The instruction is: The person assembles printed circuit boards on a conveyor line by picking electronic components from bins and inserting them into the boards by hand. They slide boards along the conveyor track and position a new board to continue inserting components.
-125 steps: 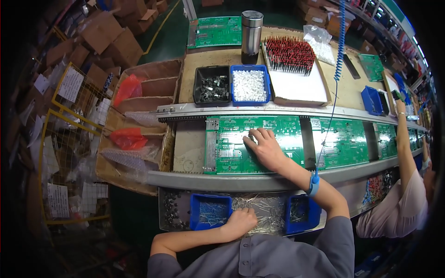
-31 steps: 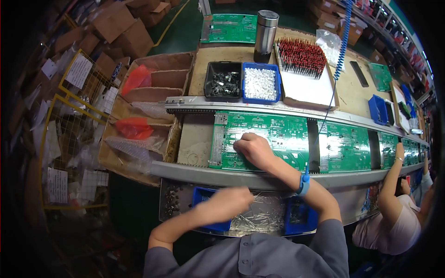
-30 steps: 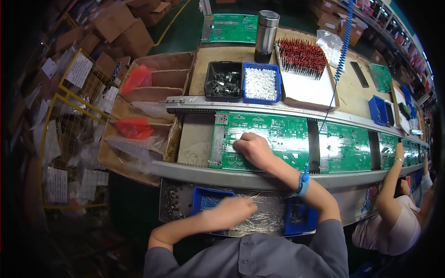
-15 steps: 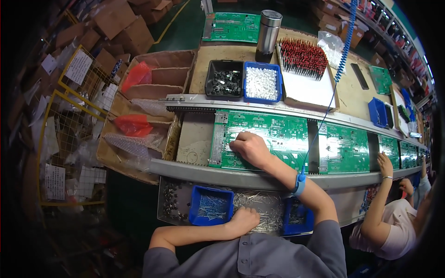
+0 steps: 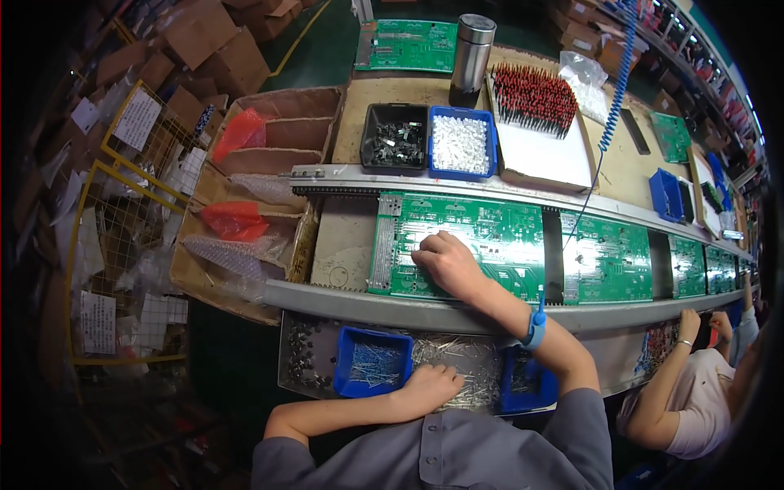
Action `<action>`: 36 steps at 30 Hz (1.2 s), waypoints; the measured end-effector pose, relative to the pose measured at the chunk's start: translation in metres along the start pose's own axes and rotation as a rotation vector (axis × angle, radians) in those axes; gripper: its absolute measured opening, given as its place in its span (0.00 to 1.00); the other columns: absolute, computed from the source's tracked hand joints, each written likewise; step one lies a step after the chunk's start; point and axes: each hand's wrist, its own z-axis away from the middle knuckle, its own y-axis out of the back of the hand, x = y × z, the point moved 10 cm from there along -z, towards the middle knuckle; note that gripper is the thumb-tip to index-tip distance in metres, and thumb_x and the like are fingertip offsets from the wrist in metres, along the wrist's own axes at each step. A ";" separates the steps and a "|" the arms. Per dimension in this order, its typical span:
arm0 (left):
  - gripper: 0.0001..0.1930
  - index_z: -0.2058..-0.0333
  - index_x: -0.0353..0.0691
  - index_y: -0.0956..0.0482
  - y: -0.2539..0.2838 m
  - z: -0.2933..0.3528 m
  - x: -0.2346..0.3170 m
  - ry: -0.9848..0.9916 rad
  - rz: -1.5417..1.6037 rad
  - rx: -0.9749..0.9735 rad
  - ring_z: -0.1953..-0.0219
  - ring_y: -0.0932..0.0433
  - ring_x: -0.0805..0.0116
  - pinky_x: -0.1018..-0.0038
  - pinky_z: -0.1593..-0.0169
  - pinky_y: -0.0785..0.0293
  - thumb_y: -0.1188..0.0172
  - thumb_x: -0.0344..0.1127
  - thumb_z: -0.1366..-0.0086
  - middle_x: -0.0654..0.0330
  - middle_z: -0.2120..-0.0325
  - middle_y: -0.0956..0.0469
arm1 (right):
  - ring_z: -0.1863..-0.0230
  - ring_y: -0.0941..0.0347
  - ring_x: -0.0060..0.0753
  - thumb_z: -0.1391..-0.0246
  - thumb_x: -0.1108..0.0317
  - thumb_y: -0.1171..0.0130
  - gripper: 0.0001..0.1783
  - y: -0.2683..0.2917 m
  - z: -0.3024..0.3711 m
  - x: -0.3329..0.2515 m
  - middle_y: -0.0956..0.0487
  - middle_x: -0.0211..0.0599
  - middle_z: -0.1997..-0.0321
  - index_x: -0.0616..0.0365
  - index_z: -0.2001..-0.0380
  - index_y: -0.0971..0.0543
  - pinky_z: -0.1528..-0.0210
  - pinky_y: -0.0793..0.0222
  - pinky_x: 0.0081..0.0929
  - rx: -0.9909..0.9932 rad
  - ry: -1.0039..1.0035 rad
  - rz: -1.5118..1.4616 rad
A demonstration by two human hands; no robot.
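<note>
A large green circuit board (image 5: 498, 237) lies across the line's two rails in front of me. My right hand (image 5: 447, 266) is over its left half, thumb and fingers pinched together; whatever they hold is too small or hidden to name. A blue wrist strap (image 5: 535, 328) with a cord circles my right wrist. Below the near rail, my left hand (image 5: 429, 388) rests in a metal tray with fingers curled down on loose wire-leaded parts (image 5: 474, 359). Its fingertips are partly hidden. Next to it stands a blue bin (image 5: 374, 362) of blue leaded parts.
Another blue bin (image 5: 527, 380) sits right of my left hand. Behind the far rail are a black bin (image 5: 395, 137), a blue bin of white connectors (image 5: 462, 144), a steel flask (image 5: 473, 61) and a box of red-topped parts (image 5: 535, 100). A co-worker's hand (image 5: 689, 325) is at the right.
My right hand has shifted slightly right over the board. My left hand has moved a little to the right among the parts. The co-worker's hand has dropped from a board toward the near tray.
</note>
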 end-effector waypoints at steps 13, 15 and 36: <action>0.06 0.71 0.36 0.19 0.123 0.041 -0.078 0.080 0.905 0.258 0.69 0.23 0.68 0.76 0.66 0.28 0.39 0.21 0.50 0.59 0.71 0.23 | 0.64 0.30 0.36 0.58 0.68 0.48 0.13 0.011 0.016 -0.065 0.27 0.36 0.70 0.57 0.66 0.25 0.62 0.36 0.31 -0.192 0.083 0.149; 0.07 0.72 0.34 0.19 0.146 0.057 -0.116 0.179 0.903 0.391 0.71 0.24 0.71 0.78 0.67 0.29 0.40 0.18 0.50 0.59 0.71 0.23 | 0.67 0.28 0.36 0.59 0.67 0.48 0.06 0.008 0.026 -0.101 0.26 0.36 0.74 0.55 0.74 0.26 0.67 0.34 0.29 -0.243 0.186 0.003; 0.05 0.72 0.37 0.20 0.134 -0.014 -0.180 0.214 0.155 0.647 0.68 0.25 0.59 0.68 0.66 0.28 0.39 0.23 0.49 0.59 0.73 0.25 | 0.73 0.27 0.29 0.57 0.63 0.47 0.08 -0.099 0.068 -0.190 0.23 0.27 0.80 0.46 0.84 0.21 0.71 0.41 0.27 -0.575 0.347 0.139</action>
